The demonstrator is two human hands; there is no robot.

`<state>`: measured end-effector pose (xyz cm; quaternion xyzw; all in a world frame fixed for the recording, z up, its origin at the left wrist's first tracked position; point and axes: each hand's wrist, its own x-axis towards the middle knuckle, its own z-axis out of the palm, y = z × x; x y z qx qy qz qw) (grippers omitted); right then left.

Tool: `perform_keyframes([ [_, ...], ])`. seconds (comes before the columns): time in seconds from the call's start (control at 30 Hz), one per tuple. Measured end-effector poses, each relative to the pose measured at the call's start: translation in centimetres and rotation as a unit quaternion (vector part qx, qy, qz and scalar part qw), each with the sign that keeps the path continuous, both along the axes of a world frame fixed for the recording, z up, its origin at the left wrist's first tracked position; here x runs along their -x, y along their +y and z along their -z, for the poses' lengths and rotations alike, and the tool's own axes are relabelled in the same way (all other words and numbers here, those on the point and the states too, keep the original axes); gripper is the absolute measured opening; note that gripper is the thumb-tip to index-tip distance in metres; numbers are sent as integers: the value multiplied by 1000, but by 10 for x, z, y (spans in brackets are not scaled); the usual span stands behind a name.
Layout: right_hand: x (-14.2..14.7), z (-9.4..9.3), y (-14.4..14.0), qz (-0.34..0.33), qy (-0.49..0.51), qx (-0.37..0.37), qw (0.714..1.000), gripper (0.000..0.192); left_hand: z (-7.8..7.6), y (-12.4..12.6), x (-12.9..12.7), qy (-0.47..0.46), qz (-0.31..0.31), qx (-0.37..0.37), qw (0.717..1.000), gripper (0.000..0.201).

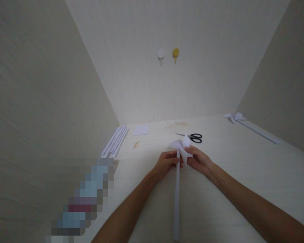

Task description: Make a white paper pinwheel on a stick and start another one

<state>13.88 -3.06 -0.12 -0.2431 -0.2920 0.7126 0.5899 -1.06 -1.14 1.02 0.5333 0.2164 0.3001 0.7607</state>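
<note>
A white paper pinwheel [182,145] sits at the top of a long white paper stick [176,199] that runs toward me over the pale table [243,162]. My left hand [165,163] pinches the stick just below the pinwheel's blades. My right hand [199,160] holds the blades from the right side. Both hands meet at the joint between blades and stick.
Black-handled scissors [192,137] lie just beyond the hands. Several white paper sticks [115,141] lie along the left wall, with a white paper square [141,130] near them. A finished pinwheel [235,117] on a stick lies at the far right. Two wall hooks [168,55] hang above.
</note>
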Motion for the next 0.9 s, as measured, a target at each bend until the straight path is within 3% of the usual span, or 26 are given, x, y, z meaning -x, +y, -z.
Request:
perform_keyframes([
  [0.27, 3, -1, 1, 18, -17, 6, 1000, 17, 3, 0, -1, 8, -24, -37, 999, 26],
  [0.5, 3, 0, 3, 28, -26, -7, 999, 20, 8, 3, -2, 2, -26, -22, 999, 21],
  [0.73, 7, -5, 2, 79, -37, -18, 996, 26, 4, 0, -2, 3, -35, -16, 999, 24],
  [0.9, 5, -4, 0, 40, -33, -11, 999, 22, 4, 0, -2, -5, -27, -11, 1000, 29],
])
